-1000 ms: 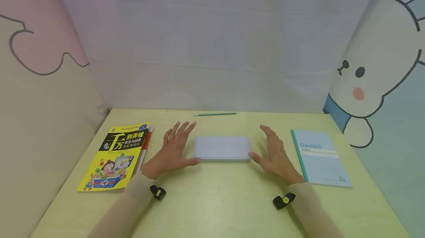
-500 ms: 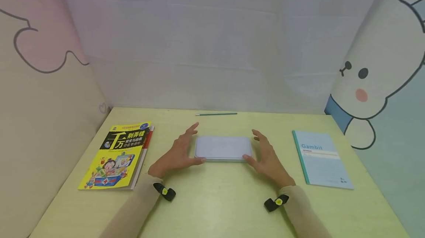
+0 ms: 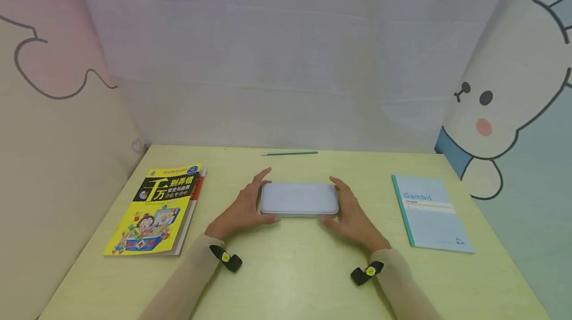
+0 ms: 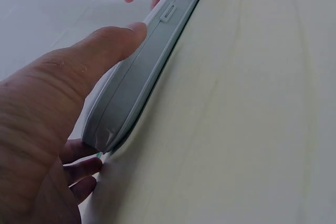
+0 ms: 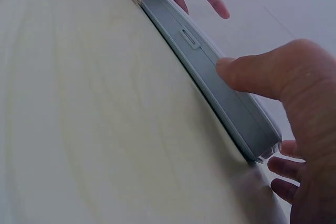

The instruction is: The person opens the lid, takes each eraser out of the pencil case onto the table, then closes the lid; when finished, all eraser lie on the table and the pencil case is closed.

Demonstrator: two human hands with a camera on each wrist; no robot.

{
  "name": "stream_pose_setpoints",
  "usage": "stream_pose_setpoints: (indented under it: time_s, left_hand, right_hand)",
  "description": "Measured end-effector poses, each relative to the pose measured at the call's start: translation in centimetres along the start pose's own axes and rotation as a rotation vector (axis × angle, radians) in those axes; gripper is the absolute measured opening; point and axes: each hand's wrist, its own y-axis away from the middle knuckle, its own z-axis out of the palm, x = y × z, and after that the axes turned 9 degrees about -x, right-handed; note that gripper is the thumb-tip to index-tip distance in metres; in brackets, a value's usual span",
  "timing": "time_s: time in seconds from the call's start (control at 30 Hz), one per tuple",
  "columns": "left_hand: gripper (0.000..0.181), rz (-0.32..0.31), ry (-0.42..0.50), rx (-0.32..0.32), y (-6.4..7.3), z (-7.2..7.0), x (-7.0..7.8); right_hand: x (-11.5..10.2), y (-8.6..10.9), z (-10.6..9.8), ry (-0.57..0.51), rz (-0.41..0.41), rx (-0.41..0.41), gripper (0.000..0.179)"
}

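1. Slim hard case: mid-table, long side toward the person, pale lid up, latch on the near face. Can't tell if it's fully seated on the table.
2. Left hand: part-curled round the case's left end, thumb on near face, fingers at the end. Has hold of it.
3. Right hand: mirrors that at the right end.
4. Yellow book left, Gambit notebook right, pencil beyond the case.
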Motion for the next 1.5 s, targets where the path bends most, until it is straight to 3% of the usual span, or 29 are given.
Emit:
stream_pose_setpoints:
  time_s: [0.23,0.77,1.07,1.3,1.5]
  left_hand:
    - [0.13,0.014,-0.11,0.073,-1.1,0.9,-0.2]
    - [0.127,-0.029,-0.174,0.148,-1.6,2.4,0.9]
    - [0.121,-0.055,-0.227,0.242,-1.5,3.3,1.9]
    - [0.115,-0.1,-0.198,0.256,-1.4,3.3,2.4]
    - [0.121,-0.137,-0.183,0.248,-1.4,3.1,2.5]
  right_hand:
    - [-0.5,-0.8,0.7,-0.022,0.052,-0.041,0.106]
    - [-0.8,-1.9,1.8,0.102,0.022,0.029,0.107]
    - [-1.4,-2.0,2.0,0.094,0.103,0.088,0.102]
    - [-1.4,-2.2,2.0,0.083,0.149,0.097,0.099]
    - [-1.1,-2.2,1.3,0.034,0.212,0.083,0.109]
